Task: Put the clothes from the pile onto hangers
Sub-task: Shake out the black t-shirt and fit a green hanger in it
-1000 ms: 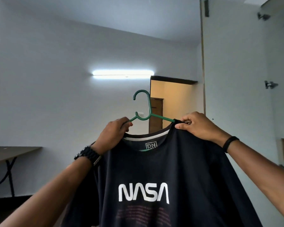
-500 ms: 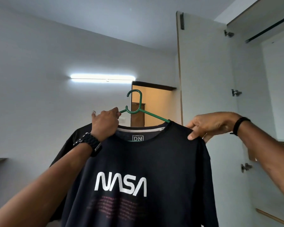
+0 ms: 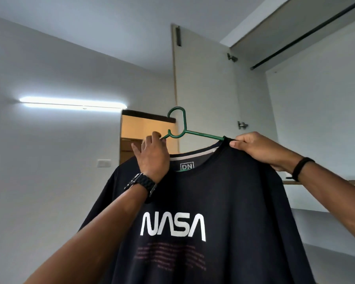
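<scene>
a dark navy t-shirt point(image 3: 223, 191) with white "nasa" lettering fills the lower centre of our view, held up at arm's length and already draped on a green plastic hanger point(image 3: 181, 128). behind it, from 1 to 3 o'clock, an open white wardrobe point(image 3: 316, 109) stands with a dark clothes rail point(image 3: 307, 34) running across its top; its door point(image 3: 203, 89) swings out behind the hanger hook. a lit tube light point(image 3: 72, 103) glows at 9 o'clock on the far wall, a doorway point(image 3: 139, 136) just right of it. our right hand point(image 3: 260, 149), at 2 o'clock of the shirt, pinches the right shoulder seam by the collar between thumb and curled fingers, where the hanger's arm enters the fabric. our left hand point(image 3: 152, 156), at 11 o'clock, reaches up at the hanger's left arm with fingers loosely spread; we cannot tell whether they close on it. a black watch point(image 3: 140, 183) sits on the left wrist, a thin black band point(image 3: 300, 167) on the right.
</scene>
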